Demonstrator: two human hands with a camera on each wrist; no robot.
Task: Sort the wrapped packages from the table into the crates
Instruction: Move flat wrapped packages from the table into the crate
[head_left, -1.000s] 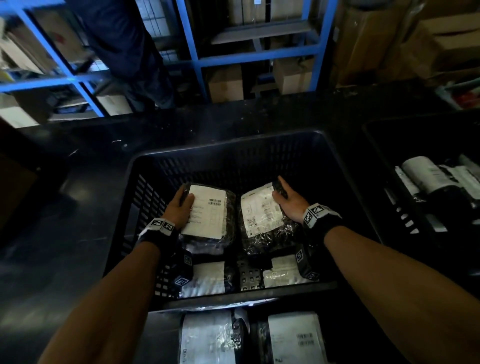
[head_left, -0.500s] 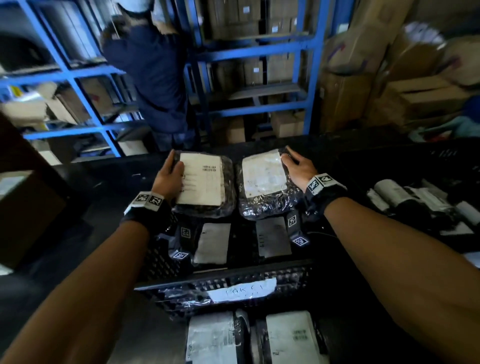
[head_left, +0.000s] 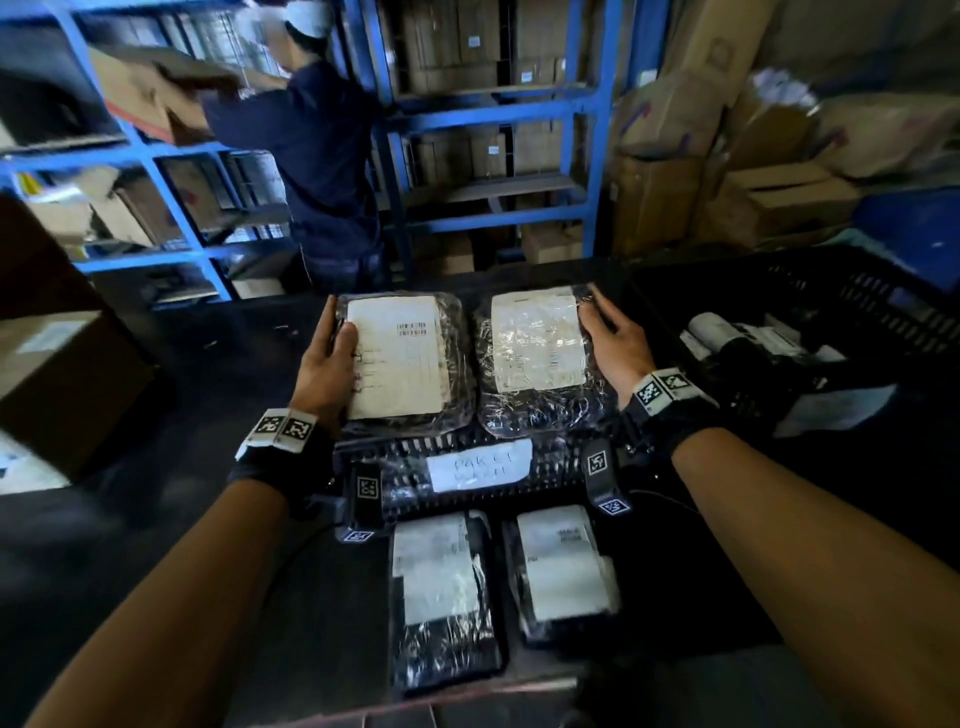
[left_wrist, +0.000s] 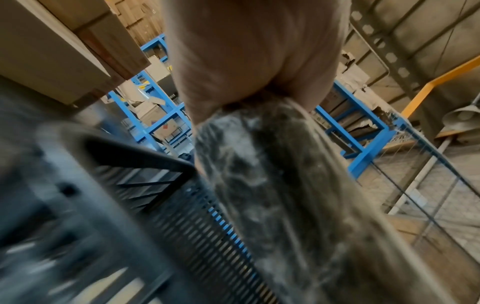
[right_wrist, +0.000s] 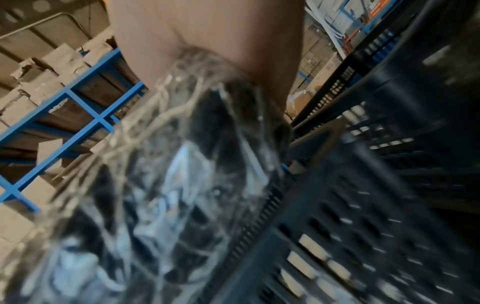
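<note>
blue shelving (head_left: 498, 117) behind dark table (head_left: 218, 374); left hand (head_left: 324, 364), right hand (head_left: 615, 348) each clasping 1 wrapped package

Your arms reach forward side by side. Your left hand (head_left: 326, 370) clasps one package's outer edge, thumb on top; your right hand (head_left: 613, 345) clasps the other's, fingers laid over its corner.

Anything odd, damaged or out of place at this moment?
Nothing stands out. The left hand and right hand each hold a wrapped package level above the labelled crate; wrapping looks intact.
</note>
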